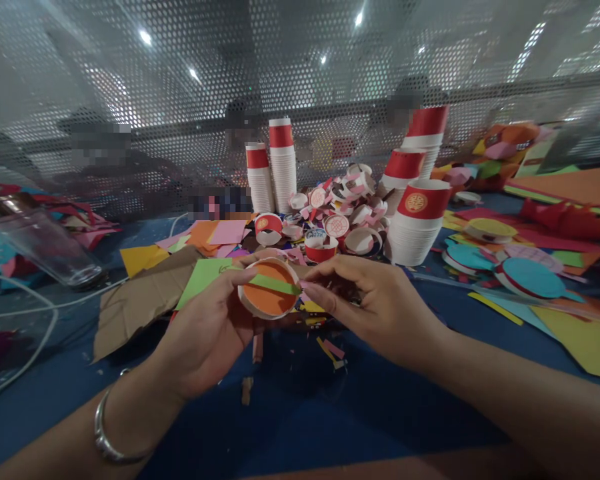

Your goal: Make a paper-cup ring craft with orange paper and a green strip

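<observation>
My left hand (215,320) is closed around a cut-down paper cup (245,305), with the thumb at its left rim. Its round face is lined with orange paper (270,304), which faces me. Across this orange disc lies a light green paper strip (273,285). At the cup's right rim, my right hand (370,300) pinches the strip's end between thumb and fingers. The fingertips hide the very end of the strip. Behind both hands is a heap of cut paper-cup rings and bases (347,207).
Stacked red-and-white paper cups (415,230) stand behind the heap. Cardboard (140,300) and coloured paper (220,232) lie left. Turquoise paper discs (533,277) are at right. A glass jar (50,247) and white cable (45,347) are far left. Paper scraps (334,348) dot the blue table (290,427).
</observation>
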Motion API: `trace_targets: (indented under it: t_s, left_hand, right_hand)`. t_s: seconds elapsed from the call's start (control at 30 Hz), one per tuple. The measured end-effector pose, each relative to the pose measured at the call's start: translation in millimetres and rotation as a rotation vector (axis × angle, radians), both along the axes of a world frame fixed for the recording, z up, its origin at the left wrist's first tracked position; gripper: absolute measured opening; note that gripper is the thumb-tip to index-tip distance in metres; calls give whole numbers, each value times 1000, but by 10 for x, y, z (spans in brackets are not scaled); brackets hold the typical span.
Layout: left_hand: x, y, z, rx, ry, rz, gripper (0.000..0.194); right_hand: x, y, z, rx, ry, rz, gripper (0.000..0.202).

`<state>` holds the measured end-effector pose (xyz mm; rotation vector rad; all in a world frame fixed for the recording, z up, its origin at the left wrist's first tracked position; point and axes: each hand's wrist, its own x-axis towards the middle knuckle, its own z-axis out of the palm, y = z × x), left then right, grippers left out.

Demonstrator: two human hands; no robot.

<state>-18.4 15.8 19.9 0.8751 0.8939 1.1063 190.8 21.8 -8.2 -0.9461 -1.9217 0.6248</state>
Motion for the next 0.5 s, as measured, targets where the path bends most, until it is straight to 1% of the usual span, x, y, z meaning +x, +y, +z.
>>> trace_targets:
  t_s: [0.1, 0.17, 0.3, 0.4, 0.5]
  left_hand:
    - [4, -1, -16, 31, -31, -39, 36]
    - [11, -1, -32, 43, -59, -67, 42]
    - [26, -8, -49, 88, -86, -111, 47]
    - [20, -15, -50, 112, -64, -136, 44]
    - [-6, -10, -51, 102, -59, -133, 43]
  right_hand:
    - [-10, 40, -21, -189, 62, 78, 24]
    - [-17, 62, -44, -278, 83, 113, 25]
    - [-23, 83, -75, -378, 144, 162, 24]
    - [-22, 85, -71, -459, 226, 196, 29]
    - [-22, 83, -49, -497, 249, 196, 36]
